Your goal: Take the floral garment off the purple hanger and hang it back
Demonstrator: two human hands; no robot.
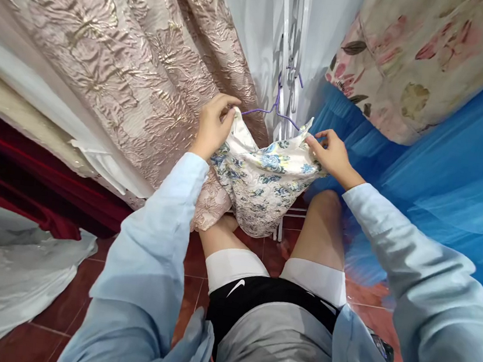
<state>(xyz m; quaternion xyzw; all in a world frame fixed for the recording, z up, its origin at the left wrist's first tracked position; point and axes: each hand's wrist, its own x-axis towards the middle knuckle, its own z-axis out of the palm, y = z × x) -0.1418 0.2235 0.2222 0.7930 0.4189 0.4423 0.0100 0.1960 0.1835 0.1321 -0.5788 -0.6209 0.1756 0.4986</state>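
Observation:
A white garment with blue and yellow flowers (263,183) hangs in front of me on a thin purple hanger (275,106). My left hand (215,124) pinches its upper left edge near the hanger's left arm. At the upper right edge, my right hand (329,152) grips the fabric between thumb and fingers, close to the hanger's right end. The garment sags between both hands, its lower part hanging above the floor between my legs. Behind it, the hanger's hook is at a white metal rack (290,46).
Pink brocade fabric (120,54) hangs on the left, beside dark red cloth (48,175). Blue tulle (456,190) and a floral dress (427,63) hang at right. Clear plastic covering (14,270) reaches the red tiled floor (63,306) at lower left.

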